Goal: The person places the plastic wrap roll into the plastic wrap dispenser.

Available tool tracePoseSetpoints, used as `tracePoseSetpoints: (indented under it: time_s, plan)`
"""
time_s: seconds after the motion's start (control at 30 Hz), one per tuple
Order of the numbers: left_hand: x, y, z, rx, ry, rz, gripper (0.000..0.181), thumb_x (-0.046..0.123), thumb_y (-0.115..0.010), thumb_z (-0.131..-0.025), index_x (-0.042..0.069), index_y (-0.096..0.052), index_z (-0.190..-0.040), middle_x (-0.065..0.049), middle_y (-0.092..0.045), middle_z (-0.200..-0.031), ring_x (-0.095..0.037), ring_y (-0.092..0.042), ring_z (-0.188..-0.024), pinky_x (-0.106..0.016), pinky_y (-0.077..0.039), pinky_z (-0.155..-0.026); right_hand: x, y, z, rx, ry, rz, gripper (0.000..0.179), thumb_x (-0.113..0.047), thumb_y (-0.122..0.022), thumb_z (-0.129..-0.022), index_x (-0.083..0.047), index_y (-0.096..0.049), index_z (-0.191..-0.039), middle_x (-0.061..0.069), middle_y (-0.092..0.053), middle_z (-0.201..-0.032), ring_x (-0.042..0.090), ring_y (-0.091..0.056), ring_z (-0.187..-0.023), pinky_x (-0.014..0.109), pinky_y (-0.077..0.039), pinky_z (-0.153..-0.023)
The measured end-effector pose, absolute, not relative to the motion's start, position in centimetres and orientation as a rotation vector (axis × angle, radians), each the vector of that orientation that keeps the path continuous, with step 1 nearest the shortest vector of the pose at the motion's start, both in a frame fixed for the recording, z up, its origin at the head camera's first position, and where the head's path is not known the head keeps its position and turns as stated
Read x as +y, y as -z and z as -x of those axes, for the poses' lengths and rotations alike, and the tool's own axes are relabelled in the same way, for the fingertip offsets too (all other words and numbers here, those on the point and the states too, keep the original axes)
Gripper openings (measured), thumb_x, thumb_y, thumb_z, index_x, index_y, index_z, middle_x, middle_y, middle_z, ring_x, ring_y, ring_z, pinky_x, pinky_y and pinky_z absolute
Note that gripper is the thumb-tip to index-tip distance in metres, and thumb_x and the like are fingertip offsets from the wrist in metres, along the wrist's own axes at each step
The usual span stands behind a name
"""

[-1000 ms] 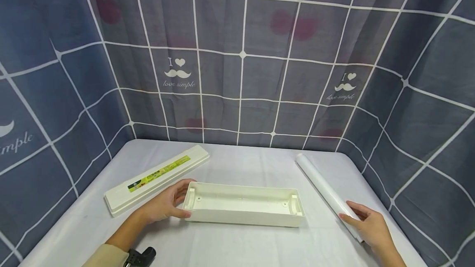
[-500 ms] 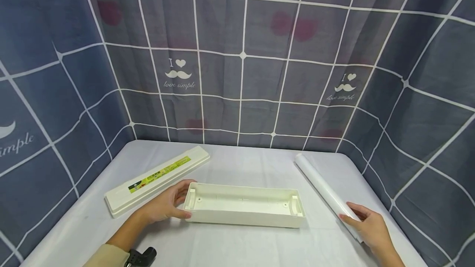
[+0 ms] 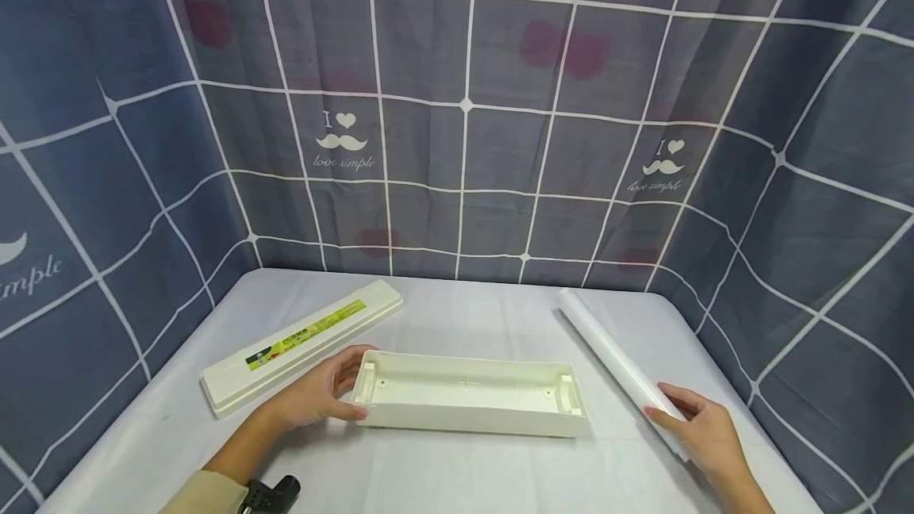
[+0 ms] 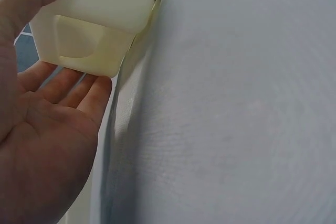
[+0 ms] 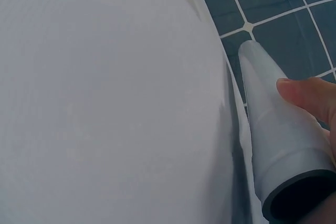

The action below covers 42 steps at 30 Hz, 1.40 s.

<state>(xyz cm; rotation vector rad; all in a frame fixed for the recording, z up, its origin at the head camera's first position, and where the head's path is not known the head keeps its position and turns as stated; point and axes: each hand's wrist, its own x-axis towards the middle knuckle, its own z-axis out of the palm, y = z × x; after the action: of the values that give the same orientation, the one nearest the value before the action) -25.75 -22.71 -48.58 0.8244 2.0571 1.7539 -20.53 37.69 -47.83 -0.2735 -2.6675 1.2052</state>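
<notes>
A long cream plastic box, without a lid on it, lies across the middle of the table with its hollow side up. At its left end my left hand holds it, thumb on the near side and fingers at the far corner. In the left wrist view the box's end wall sits between thumb and fingers. My right hand grips the near end of a white roll of plastic film, slanted on the right. Its hollow dark tube end faces the right wrist camera. Whether the roll touches the table, I cannot tell.
A matching cream lid with a yellow-green label lies slanted at the back left, close behind my left forearm. White cloth covers the table. Blue-grey checked curtains enclose the table at the back and both sides.
My right hand and the film roll have shifted slightly left and toward the back. The left hand, the box and the lid have stayed in place.
</notes>
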Motion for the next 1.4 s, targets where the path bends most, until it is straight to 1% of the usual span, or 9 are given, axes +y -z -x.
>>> tracePoseSetpoints:
  time_s: [0.27,0.43,0.6,0.83,0.93,1.13,1.2,1.33,1.4]
  plan:
    - [-22.8,48.5,25.6,2.044,-1.767,-0.814,0.095,-0.007,-0.083,-0.077,-0.007,-0.027,-0.154,-0.032,-0.037,-0.153,-0.025,-0.047,-0.142,-0.010,-0.039,-0.111,36.7,46.6,20.4,-2.628,-1.254,0.236,0.069,-0.031,-0.091,-0.078,0.002,-0.065,-0.134,0.026,-0.067,-0.130,-0.020,-0.055,-0.089,0.008,-0.052,-0.070]
    - [-22.8,48.5,25.7,2.044,-1.767,-0.817,0.095,-0.006,-0.084,-0.077,-0.006,-0.027,-0.154,-0.031,-0.037,-0.153,-0.024,-0.047,-0.142,-0.010,-0.039,-0.112,36.0,45.7,20.5,-2.634,-1.272,0.200,0.066,-0.030,-0.089,-0.080,0.000,-0.066,-0.134,0.023,-0.070,-0.127,-0.017,-0.059,-0.090,0.010,-0.054,-0.070]
    - [-22.7,48.4,25.6,2.032,-1.770,-0.836,0.095,-0.006,-0.083,-0.078,-0.008,-0.026,-0.153,-0.033,-0.037,-0.153,-0.026,-0.047,-0.141,-0.012,-0.041,-0.112,35.5,44.8,20.8,-2.639,-1.312,0.123,0.064,-0.028,-0.089,-0.081,0.002,-0.066,-0.134,0.022,-0.070,-0.126,-0.014,-0.062,-0.090,0.015,-0.057,-0.071]
    - [-22.5,48.3,25.6,2.043,-1.765,-0.828,0.093,-0.006,-0.083,-0.078,-0.007,-0.028,-0.153,-0.032,-0.037,-0.153,-0.028,-0.047,-0.141,-0.011,-0.040,-0.112,34.9,43.8,21.4,-2.645,-1.383,0.021,0.065,-0.027,-0.088,-0.081,0.000,-0.065,-0.135,0.016,-0.071,-0.127,-0.011,-0.065,-0.096,0.015,-0.058,-0.075]
    - [-22.5,48.3,25.5,2.042,-1.767,-0.822,0.094,-0.006,-0.083,-0.078,-0.007,-0.028,-0.153,-0.032,-0.037,-0.153,-0.029,-0.047,-0.142,-0.011,-0.040,-0.112,34.4,43.5,21.7,-2.625,-1.415,-0.029,0.063,-0.023,-0.089,-0.080,0.002,-0.066,-0.133,0.016,-0.073,-0.124,-0.009,-0.067,-0.096,0.016,-0.059,-0.075]
    - [-22.5,48.2,25.5,2.037,-1.766,-0.824,0.095,-0.006,-0.084,-0.077,-0.008,-0.027,-0.153,-0.033,-0.036,-0.153,-0.029,-0.046,-0.142,-0.011,-0.040,-0.112,33.6,43.0,22.3,-2.615,-1.461,-0.122,0.060,-0.019,-0.090,-0.079,0.003,-0.067,-0.130,0.009,-0.076,-0.118,-0.005,-0.069,-0.093,0.019,-0.060,-0.073]
    - [-22.4,48.2,25.4,2.037,-1.763,-0.828,0.095,-0.005,-0.084,-0.077,-0.008,-0.027,-0.153,-0.033,-0.036,-0.153,-0.028,-0.047,-0.142,-0.011,-0.040,-0.112,33.3,43.0,22.5,-2.611,-1.484,-0.150,0.059,-0.017,-0.090,-0.078,0.003,-0.068,-0.129,0.010,-0.076,-0.118,-0.004,-0.070,-0.093,0.020,-0.060,-0.073]
    - [-22.4,48.3,25.4,2.034,-1.760,-0.832,0.094,-0.005,-0.084,-0.078,-0.008,-0.027,-0.153,-0.033,-0.037,-0.153,-0.026,-0.047,-0.141,-0.011,-0.040,-0.112,32.9,42.8,22.9,-2.614,-1.525,-0.226,0.058,-0.014,-0.089,-0.079,0.005,-0.067,-0.129,0.016,-0.074,-0.122,-0.002,-0.070,-0.095,0.020,-0.060,-0.074]
    - [-22.4,48.3,25.4,2.031,-1.760,-0.832,0.094,-0.005,-0.084,-0.078,-0.008,-0.027,-0.153,-0.033,-0.037,-0.153,-0.026,-0.048,-0.141,-0.011,-0.040,-0.112,32.7,42.8,23.0,-2.616,-1.554,-0.248,0.058,-0.013,-0.089,-0.078,0.005,-0.067,-0.129,0.017,-0.073,-0.122,-0.002,-0.069,-0.095,0.019,-0.060,-0.075]
